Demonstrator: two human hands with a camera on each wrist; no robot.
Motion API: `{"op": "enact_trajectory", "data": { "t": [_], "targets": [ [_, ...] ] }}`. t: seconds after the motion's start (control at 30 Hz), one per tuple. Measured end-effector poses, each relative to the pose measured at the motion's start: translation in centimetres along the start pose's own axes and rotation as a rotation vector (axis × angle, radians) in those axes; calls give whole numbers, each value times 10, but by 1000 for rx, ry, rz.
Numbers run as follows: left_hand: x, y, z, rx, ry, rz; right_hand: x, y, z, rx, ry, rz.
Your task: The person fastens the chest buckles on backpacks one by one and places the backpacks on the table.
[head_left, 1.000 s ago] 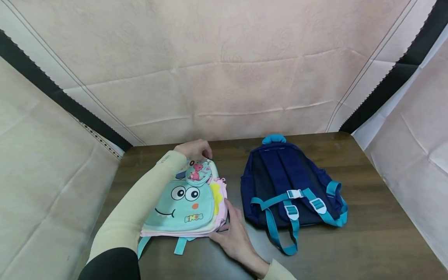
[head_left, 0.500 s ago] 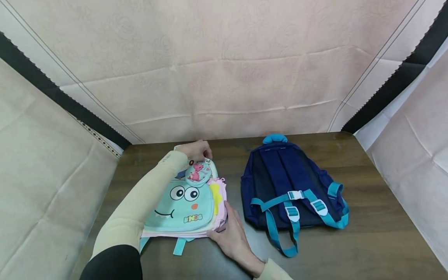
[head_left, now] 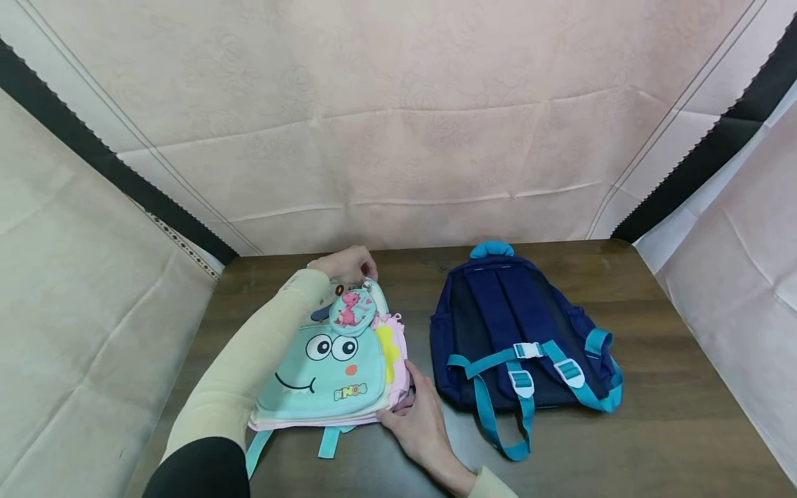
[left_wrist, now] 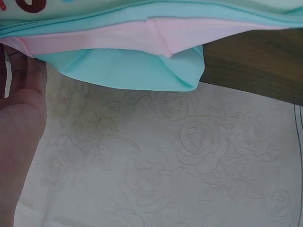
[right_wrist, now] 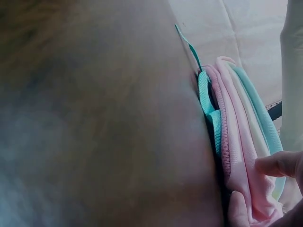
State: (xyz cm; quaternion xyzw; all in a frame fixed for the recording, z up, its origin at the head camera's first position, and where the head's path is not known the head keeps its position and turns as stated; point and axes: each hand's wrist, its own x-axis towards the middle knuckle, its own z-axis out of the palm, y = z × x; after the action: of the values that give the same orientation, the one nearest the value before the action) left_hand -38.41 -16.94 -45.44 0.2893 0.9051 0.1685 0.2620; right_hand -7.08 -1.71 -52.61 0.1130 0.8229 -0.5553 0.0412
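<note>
Head view: navy backpack (head_left: pixel 523 339) lying strap-side up on the right of the dark wooden table (head_left: pixel 672 387), just beside the mint dinosaur backpack (head_left: pixel 333 366) on the left; left hand (head_left: pixel 345 264) curled around its far top edge, right hand (head_left: pixel 420 425) pinching its near right corner. Left wrist view: mint and pink fabric edge overhead, palm at left. Right wrist view: fingertips (right_wrist: pixel 274 164) pressed on pink layered edges.

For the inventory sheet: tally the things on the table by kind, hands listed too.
Backpacks: 2, a mint and pink dinosaur backpack and a navy backpack lying straps up.
Round pouch charms: 1, the dinosaur charm on the mint backpack.
Hands: 2, the left hand at that backpack's top, the right hand at its lower corner.
Total: 5.
</note>
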Motion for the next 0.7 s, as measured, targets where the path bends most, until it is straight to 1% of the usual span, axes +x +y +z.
{"op": "enact_trajectory", "data": {
  "t": [0.13, 0.27, 0.43, 0.53, 0.7],
  "targets": [
    [-4, 0, -6, -11, 28, 50, -2, -3, -3, -3, 25, -30],
    [-9, 2, -13, -47, 64, 62, -4, -7, -7, 18, 43, -69],
    [-16, 4, -22, -123, 100, 31, -7, -13, -13, 39, 72, -124],
    [-19, 6, -28, -171, 107, 15, -10, -18, -17, 44, 89, -136],
    [-26, 14, -36, -203, 132, 36, -14, -28, -26, 66, 131, -153]
  ]
}}
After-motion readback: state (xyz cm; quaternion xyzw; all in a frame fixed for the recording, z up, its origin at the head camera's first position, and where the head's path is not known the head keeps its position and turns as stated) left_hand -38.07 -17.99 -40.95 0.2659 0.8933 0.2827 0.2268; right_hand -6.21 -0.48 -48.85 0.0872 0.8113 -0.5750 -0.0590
